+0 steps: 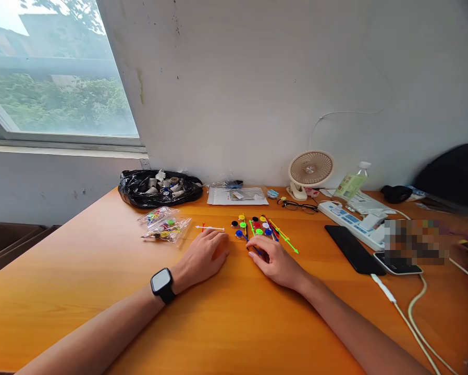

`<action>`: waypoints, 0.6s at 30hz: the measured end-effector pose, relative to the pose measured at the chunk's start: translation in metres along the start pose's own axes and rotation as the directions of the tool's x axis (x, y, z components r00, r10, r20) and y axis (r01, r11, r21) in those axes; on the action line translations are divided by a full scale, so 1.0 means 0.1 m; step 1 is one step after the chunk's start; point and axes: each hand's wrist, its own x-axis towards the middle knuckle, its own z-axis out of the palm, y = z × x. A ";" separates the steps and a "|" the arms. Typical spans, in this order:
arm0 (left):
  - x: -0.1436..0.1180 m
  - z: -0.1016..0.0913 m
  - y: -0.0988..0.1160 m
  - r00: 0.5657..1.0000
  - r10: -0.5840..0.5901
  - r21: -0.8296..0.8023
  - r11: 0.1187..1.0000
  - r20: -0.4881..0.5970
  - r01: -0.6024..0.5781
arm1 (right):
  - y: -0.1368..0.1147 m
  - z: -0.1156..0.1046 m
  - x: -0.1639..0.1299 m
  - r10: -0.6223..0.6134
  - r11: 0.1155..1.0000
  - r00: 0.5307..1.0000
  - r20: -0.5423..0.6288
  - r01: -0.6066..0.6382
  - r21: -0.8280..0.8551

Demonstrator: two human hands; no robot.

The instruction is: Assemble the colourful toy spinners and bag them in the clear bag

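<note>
My left hand (204,256), with a black watch (161,282) on the wrist, rests palm down on the table, fingers stretched forward. A white plastic arrow (210,228) and a red arrow (203,227) lie just beyond its fingertips. My right hand (275,259) is curled, and a blue plastic stick (256,250) shows between thumb and index finger. Past its knuckles spread several round coloured pieces, including a yellow disc (241,217), a green disc (259,232) and a blue disc (239,234). Yellow and green arrows (291,246) lie to its right.
Clear bags of coloured parts (167,229) lie left, before a black plastic bag (132,192) holding cardboard tubes. Glasses (298,206), a fan (310,169) and a bottle (351,182) stand behind. A power strip (347,221), black phone (353,249) and cables (409,317) occupy the right.
</note>
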 end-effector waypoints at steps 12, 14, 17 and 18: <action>0.00 -0.03 0.13 0.997 0.034 -0.042 0.999 0.072 -0.031 | 0.02 0.01 0.01 -0.013 1.000 1.000 -0.023 0.013 0.003; 0.01 -0.03 0.14 0.997 0.036 -0.052 0.998 0.072 -0.032 | 0.02 0.01 0.01 0.002 1.000 1.000 -0.012 -0.002 -0.008; 0.00 -0.03 0.15 0.997 0.021 -0.081 0.997 0.073 -0.015 | 0.02 0.01 0.01 0.001 1.000 1.000 -0.012 -0.001 -0.011; 0.00 -0.02 0.15 0.997 0.010 -0.090 0.996 0.075 -0.003 | 0.03 0.02 0.01 -0.003 1.000 1.000 -0.023 0.002 -0.009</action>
